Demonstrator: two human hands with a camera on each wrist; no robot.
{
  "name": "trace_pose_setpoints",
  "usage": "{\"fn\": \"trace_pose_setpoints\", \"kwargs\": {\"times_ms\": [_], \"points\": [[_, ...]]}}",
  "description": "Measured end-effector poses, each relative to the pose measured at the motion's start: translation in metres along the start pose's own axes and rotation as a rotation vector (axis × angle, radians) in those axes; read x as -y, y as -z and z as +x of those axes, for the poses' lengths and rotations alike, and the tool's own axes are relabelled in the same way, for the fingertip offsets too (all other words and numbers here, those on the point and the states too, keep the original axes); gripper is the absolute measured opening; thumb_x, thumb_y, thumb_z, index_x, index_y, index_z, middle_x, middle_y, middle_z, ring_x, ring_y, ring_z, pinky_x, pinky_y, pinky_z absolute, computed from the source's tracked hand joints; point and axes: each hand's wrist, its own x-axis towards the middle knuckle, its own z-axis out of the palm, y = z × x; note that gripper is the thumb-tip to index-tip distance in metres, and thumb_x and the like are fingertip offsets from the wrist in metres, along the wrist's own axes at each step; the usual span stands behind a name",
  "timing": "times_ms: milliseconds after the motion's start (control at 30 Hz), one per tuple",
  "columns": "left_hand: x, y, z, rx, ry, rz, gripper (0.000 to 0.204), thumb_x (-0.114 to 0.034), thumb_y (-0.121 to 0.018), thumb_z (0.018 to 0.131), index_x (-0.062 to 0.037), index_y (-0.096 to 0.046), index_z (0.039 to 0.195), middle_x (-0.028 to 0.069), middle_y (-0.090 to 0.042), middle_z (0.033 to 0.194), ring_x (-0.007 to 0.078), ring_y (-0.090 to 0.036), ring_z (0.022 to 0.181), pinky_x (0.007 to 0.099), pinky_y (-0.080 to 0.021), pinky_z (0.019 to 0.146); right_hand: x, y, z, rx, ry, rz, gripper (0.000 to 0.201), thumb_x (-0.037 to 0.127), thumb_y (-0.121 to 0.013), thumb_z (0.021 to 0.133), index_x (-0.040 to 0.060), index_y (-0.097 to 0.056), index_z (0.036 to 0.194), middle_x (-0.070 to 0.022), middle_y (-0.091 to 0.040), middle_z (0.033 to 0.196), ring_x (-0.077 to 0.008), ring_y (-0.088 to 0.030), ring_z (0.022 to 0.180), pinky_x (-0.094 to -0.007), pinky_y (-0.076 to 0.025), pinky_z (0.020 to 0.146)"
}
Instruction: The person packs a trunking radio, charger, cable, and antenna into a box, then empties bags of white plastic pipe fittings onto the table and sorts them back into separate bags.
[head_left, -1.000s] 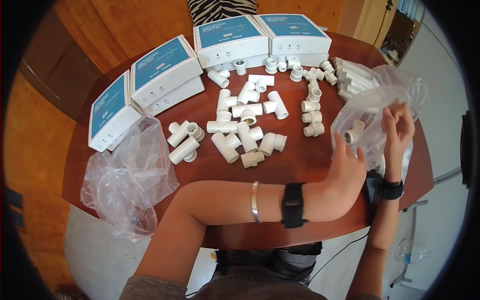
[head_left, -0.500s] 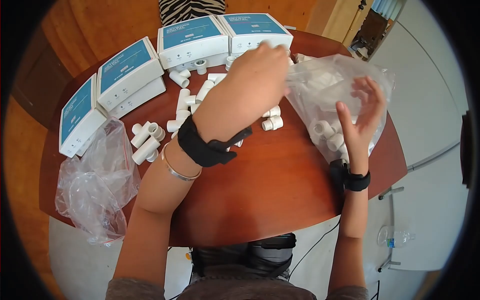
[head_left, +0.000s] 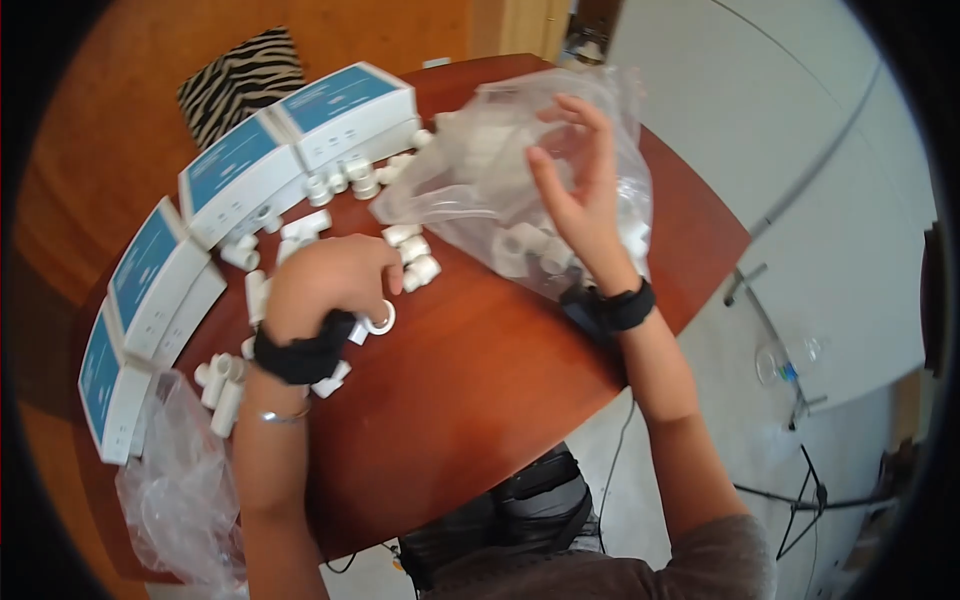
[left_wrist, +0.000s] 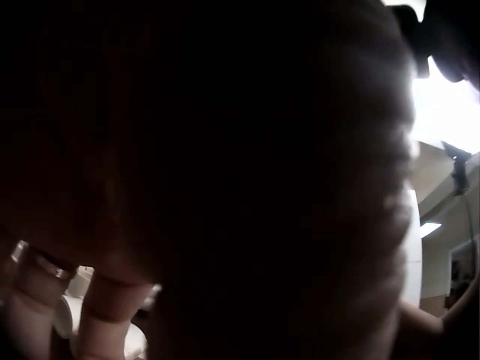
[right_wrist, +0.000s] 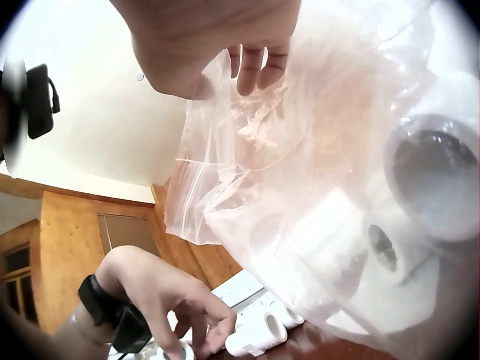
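Note:
In the head view my left hand (head_left: 335,280) is over the white pipe fittings, its fingers curled down at a round-mouthed white pipe fitting (head_left: 381,318). The right wrist view shows this left hand (right_wrist: 169,296) side-on, thumb and fingertips around the fitting's rim. Its own wrist view is mostly dark, with two fingers in front of white fittings (left_wrist: 136,341). My right hand (head_left: 583,195) is raised at a clear plastic bag (head_left: 465,200), thumb and fingers spread apart. The bag's upper edge touches that hand, and white fittings (right_wrist: 435,176) show through the plastic.
White and blue boxes (head_left: 235,180) stand in an arc along the table's far left edge. Loose fittings (head_left: 405,255) lie between the boxes and the bag. A second, crumpled plastic bag (head_left: 185,490) hangs at the left table edge.
My left hand has left the bag, crossed leftward and come down on a fitting among the loose ones. The right hand stays at the bag, whose mouth now stretches leftward. The head view has turned.

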Motion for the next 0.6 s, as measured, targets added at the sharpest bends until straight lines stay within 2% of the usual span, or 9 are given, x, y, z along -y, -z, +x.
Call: {"fn": "trace_pose_setpoints", "kwargs": {"times_ms": [67, 133, 167, 233, 333, 367, 433, 500, 600], "points": [[-0.016, 0.022, -0.005, 0.133, -0.114, -0.416, 0.029, -0.005, -0.067, 0.067, 0.0001, -0.066, 0.096, 0.0073, -0.065, 0.085, 0.0142, -0.061, 0.079, 0.0254, -0.049, 0.069, 0.000, 0.001, -0.001, 0.026, -0.027, -0.003, 0.046, 0.003, -0.064, 0.078, 0.0048, -0.051, 0.122, -0.0096, -0.057, 0.107, -0.0149, -0.057, 0.076, -0.0266, -0.046, 0.070], [-0.032, 0.036, -0.015, 0.027, -0.466, -0.509, 0.025, -0.002, -0.061, 0.074, 0.0017, -0.068, 0.098, 0.0070, -0.066, 0.089, 0.0126, -0.061, 0.079, 0.0230, -0.048, 0.068, -0.001, 0.000, -0.001, 0.057, -0.007, -0.045, 0.040, 0.004, -0.063, 0.078, 0.0052, -0.054, 0.117, -0.0094, -0.058, 0.105, -0.0164, -0.057, 0.075, -0.0277, -0.046, 0.070], [-0.037, 0.035, -0.015, 0.038, -0.480, -0.513, 0.025, -0.002, -0.061, 0.074, 0.0017, -0.068, 0.098, 0.0070, -0.066, 0.089, 0.0126, -0.061, 0.079, 0.0230, -0.048, 0.068, 0.000, 0.000, -0.002, 0.055, -0.014, -0.062, 0.040, 0.004, -0.063, 0.078, 0.0052, -0.054, 0.117, -0.0094, -0.058, 0.105, -0.0164, -0.057, 0.075, -0.0277, -0.046, 0.070], [-0.048, 0.031, -0.015, -0.219, -0.562, -0.889, 0.026, 0.004, -0.056, 0.077, 0.0030, -0.069, 0.100, 0.0066, -0.065, 0.092, 0.0116, -0.060, 0.078, 0.0214, -0.048, 0.068, 0.005, -0.001, -0.001, 0.080, 0.036, -0.019, 0.033, 0.003, -0.061, 0.078, 0.0050, -0.057, 0.110, -0.0086, -0.059, 0.102, -0.0171, -0.057, 0.073, -0.0283, -0.046, 0.071], [-0.058, 0.024, 0.000, -0.556, -0.320, -1.018, 0.026, 0.002, -0.054, 0.086, 0.0035, -0.065, 0.109, 0.0099, -0.065, 0.102, 0.0147, -0.064, 0.087, 0.0247, -0.054, 0.074, 0.012, 0.001, 0.000, 0.147, 0.002, -0.016, 0.028, 0.002, -0.060, 0.077, 0.0048, -0.059, 0.105, -0.0072, -0.060, 0.099, -0.0161, -0.056, 0.070, -0.0277, -0.046, 0.069], [-0.055, 0.015, 0.011, -0.549, -0.324, -1.024, 0.026, 0.002, -0.054, 0.086, 0.0035, -0.065, 0.109, 0.0099, -0.065, 0.102, 0.0147, -0.064, 0.087, 0.0247, -0.054, 0.074, 0.013, 0.002, 0.000, 0.159, 0.001, -0.025, 0.027, 0.002, -0.060, 0.077, 0.0049, -0.060, 0.103, -0.0067, -0.061, 0.094, -0.0150, -0.055, 0.067, -0.0270, -0.045, 0.066], [-0.045, -0.006, 0.038, -0.883, -0.338, -0.868, 0.027, 0.001, -0.051, 0.089, 0.0039, -0.062, 0.114, 0.0131, -0.066, 0.102, 0.0161, -0.066, 0.088, 0.0261, -0.056, 0.076, 0.004, -0.001, -0.004, 0.168, -0.005, 0.005, 0.027, 0.002, -0.059, 0.077, 0.0048, -0.059, 0.104, -0.0062, -0.060, 0.092, -0.0131, -0.054, 0.066, -0.0261, -0.045, 0.063], [-0.041, -0.021, 0.052, -0.838, -0.330, -0.839, 0.027, 0.002, -0.050, 0.090, 0.0046, -0.061, 0.114, 0.0146, -0.066, 0.102, 0.0166, -0.066, 0.086, 0.0261, -0.056, 0.075, 0.001, -0.001, -0.004, 0.178, 0.000, 0.040, 0.027, 0.002, -0.058, 0.077, 0.0047, -0.059, 0.104, -0.0057, -0.060, 0.090, -0.0112, -0.054, 0.065, -0.0252, -0.045, 0.060], [-0.041, -0.033, 0.061, -0.801, -0.290, -0.818, 0.028, 0.003, -0.047, 0.090, 0.0061, -0.060, 0.114, 0.0182, -0.065, 0.102, 0.0194, -0.068, 0.083, 0.0263, -0.057, 0.071, 0.005, 0.002, -0.006, 0.225, -0.200, 0.132, 0.027, 0.001, -0.054, 0.078, 0.0041, -0.059, 0.104, -0.0047, -0.060, 0.088, -0.0074, -0.054, 0.064, -0.0224, -0.044, 0.055]]}}
